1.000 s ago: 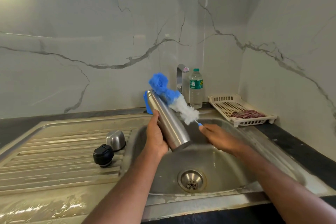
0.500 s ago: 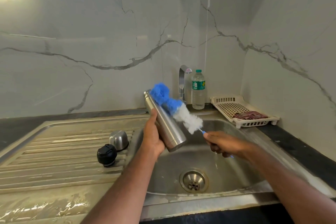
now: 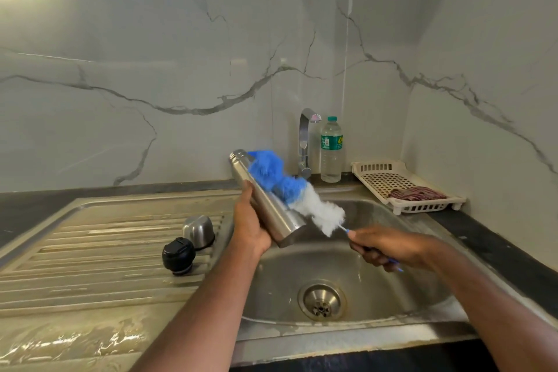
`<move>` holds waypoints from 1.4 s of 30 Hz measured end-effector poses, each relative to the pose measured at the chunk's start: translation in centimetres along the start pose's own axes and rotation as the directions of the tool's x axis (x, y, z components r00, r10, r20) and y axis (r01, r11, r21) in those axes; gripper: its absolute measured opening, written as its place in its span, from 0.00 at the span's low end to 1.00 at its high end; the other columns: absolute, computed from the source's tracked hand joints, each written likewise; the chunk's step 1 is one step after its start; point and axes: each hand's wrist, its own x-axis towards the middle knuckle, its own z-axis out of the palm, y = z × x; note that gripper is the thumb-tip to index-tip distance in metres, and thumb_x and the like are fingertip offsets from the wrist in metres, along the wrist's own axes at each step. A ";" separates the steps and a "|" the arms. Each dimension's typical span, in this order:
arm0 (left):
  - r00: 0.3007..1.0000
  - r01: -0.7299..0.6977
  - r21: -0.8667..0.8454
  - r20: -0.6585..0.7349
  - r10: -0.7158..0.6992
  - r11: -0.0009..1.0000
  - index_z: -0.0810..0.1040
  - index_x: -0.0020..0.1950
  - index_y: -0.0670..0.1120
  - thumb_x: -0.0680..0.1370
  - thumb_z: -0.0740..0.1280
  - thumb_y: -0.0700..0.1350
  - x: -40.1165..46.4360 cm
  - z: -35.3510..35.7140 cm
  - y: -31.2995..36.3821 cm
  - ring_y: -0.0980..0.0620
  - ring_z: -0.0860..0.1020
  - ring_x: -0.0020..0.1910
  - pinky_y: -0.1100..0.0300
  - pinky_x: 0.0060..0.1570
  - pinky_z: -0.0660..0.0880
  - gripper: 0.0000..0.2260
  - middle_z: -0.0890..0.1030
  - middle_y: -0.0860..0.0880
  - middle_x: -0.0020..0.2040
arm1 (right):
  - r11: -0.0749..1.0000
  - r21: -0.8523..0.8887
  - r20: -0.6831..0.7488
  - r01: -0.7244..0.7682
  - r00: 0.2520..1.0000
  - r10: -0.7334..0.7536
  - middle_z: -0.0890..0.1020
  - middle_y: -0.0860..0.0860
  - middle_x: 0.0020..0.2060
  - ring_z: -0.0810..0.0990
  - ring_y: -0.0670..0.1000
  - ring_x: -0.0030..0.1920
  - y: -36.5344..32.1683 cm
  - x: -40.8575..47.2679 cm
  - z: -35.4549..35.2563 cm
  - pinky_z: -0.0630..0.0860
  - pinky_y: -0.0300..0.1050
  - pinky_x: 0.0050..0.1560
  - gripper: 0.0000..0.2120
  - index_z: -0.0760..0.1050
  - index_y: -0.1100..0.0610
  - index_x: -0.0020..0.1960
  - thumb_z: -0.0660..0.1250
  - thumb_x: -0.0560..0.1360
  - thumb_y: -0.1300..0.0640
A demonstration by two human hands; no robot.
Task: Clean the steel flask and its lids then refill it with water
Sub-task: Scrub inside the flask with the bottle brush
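1. Flask [image 3: 268,202]: we see the steel flask held tilted above the sink basin [image 3: 392,296], its open mouth pointing up and away toward the wall, its base low and nearest the camera.
2. We see the left hand [image 3: 249,225] gripping the flask's lower body, thumb up along the near side; the other fingers wrap behind it, out of view.
3. We see the right hand [image 3: 385,246] with its fingers [image 3: 367,254] curled tightly round the thin blue handle of the bottle brush [image 3: 297,195], the handle's tip showing below the palm.
4. The brush's blue and white bristles lie against the outside of the flask, along its right side, from near the mouth down toward the base.
5. We see the two lids on the ribbed draining board [image 3: 90,251], left of the basin: the steel cap [image 3: 199,231] lying behind, the black stopper [image 3: 178,255] just in front, close together.
6. Behind the basin stand the tap [image 3: 305,142] and, just right of it, a plastic water bottle [image 3: 331,151].
7. On the dark tabletop [image 3: 498,251] at right we see a cream slotted tray [image 3: 392,175] holding a reddish cloth [image 3: 416,193].
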 end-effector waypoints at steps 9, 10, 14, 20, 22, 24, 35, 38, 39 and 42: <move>0.991 0.038 0.248 0.112 -0.067 0.968 0.74 0.69 0.49 0.67 0.74 0.67 -1.4 1.5 -1.2 0.43 0.86 0.52 0.48 0.46 0.82 0.37 0.85 0.41 0.57 | 0.974 -0.159 -0.361 0.158 0.909 -0.207 0.70 0.45 0.28 0.65 0.44 0.27 -2.4 2.7 4.0 0.62 0.38 0.26 0.19 0.70 0.49 0.41 0.54 0.84 0.41; 0.991 0.030 0.232 0.120 -0.059 0.972 0.74 0.70 0.49 0.68 0.75 0.66 -1.3 1.5 -1.1 0.42 0.86 0.53 0.47 0.47 0.82 0.36 0.85 0.40 0.57 | 0.985 -0.092 -0.312 0.147 0.935 -0.169 0.68 0.46 0.28 0.64 0.45 0.27 -2.1 2.4 3.5 0.60 0.39 0.27 0.19 0.69 0.49 0.40 0.54 0.84 0.41; 0.995 -0.027 0.098 0.096 0.018 0.995 0.76 0.69 0.49 0.76 0.70 0.62 -0.2 0.5 -0.1 0.39 0.85 0.54 0.42 0.55 0.81 0.26 0.86 0.41 0.56 | 0.997 0.073 0.093 -0.027 0.995 0.020 0.66 0.48 0.31 0.60 0.47 0.30 0.6 -0.6 -0.6 0.59 0.42 0.30 0.19 0.68 0.53 0.42 0.57 0.83 0.40; 0.993 0.020 0.252 0.108 -0.048 0.968 0.77 0.68 0.47 0.74 0.63 0.74 -0.9 1.2 -0.9 0.41 0.86 0.49 0.46 0.50 0.81 0.36 0.86 0.40 0.54 | 0.993 -0.044 -0.139 0.107 0.984 -0.112 0.68 0.46 0.29 0.64 0.44 0.28 -2.3 1.4 3.0 0.60 0.39 0.29 0.19 0.69 0.52 0.41 0.54 0.85 0.43; 0.989 0.013 0.331 0.137 -0.062 0.944 0.75 0.69 0.46 0.67 0.71 0.75 -1.2 1.3 -1.2 0.42 0.85 0.47 0.49 0.45 0.81 0.42 0.85 0.39 0.54 | 0.970 -0.147 -0.306 0.194 0.924 -0.231 0.72 0.42 0.28 0.68 0.39 0.26 -3.2 2.3 4.0 0.63 0.34 0.28 0.18 0.71 0.49 0.41 0.54 0.85 0.43; 0.989 -0.010 0.346 0.140 -0.041 0.938 0.74 0.69 0.47 0.68 0.73 0.71 -1.2 1.3 -0.8 0.41 0.85 0.47 0.50 0.44 0.82 0.39 0.85 0.38 0.56 | 0.975 -0.092 -0.284 0.201 0.934 -0.219 0.70 0.42 0.28 0.67 0.42 0.27 -2.7 2.1 3.5 0.61 0.36 0.29 0.18 0.70 0.50 0.42 0.55 0.84 0.42; 0.993 0.000 0.202 0.112 -0.023 0.979 0.73 0.70 0.45 0.77 0.67 0.64 -1.0 1.0 -0.6 0.37 0.84 0.52 0.47 0.47 0.80 0.29 0.84 0.36 0.57 | 0.991 -0.021 -0.221 0.129 0.966 -0.130 0.67 0.49 0.30 0.63 0.45 0.27 -2.0 2.2 3.2 0.61 0.40 0.27 0.19 0.69 0.52 0.42 0.54 0.85 0.41; 0.991 -0.009 0.258 0.128 -0.025 0.966 0.74 0.69 0.43 0.77 0.67 0.64 -0.9 1.0 -0.5 0.37 0.84 0.49 0.47 0.46 0.81 0.30 0.83 0.35 0.56 | 0.978 -0.016 -0.277 0.206 0.939 -0.202 0.66 0.47 0.29 0.62 0.45 0.26 -2.3 2.4 3.2 0.59 0.40 0.27 0.19 0.67 0.52 0.41 0.54 0.85 0.41; 0.992 -0.013 0.259 0.122 -0.020 0.966 0.74 0.69 0.43 0.76 0.68 0.64 -0.8 0.8 -0.2 0.37 0.84 0.49 0.47 0.46 0.81 0.31 0.84 0.36 0.54 | 0.983 0.036 -0.183 0.181 0.968 -0.172 0.65 0.48 0.29 0.61 0.46 0.27 -1.8 1.7 2.3 0.58 0.41 0.28 0.19 0.66 0.52 0.41 0.54 0.85 0.42; 0.996 -0.028 0.277 0.094 0.002 0.960 0.75 0.67 0.43 0.78 0.66 0.63 -0.2 0.0 0.9 0.44 0.84 0.40 0.53 0.38 0.80 0.27 0.85 0.43 0.45 | 0.998 0.035 0.090 0.048 0.995 -0.051 0.64 0.48 0.30 0.59 0.48 0.30 -0.2 -1.2 -1.0 0.58 0.43 0.31 0.19 0.68 0.52 0.40 0.57 0.84 0.41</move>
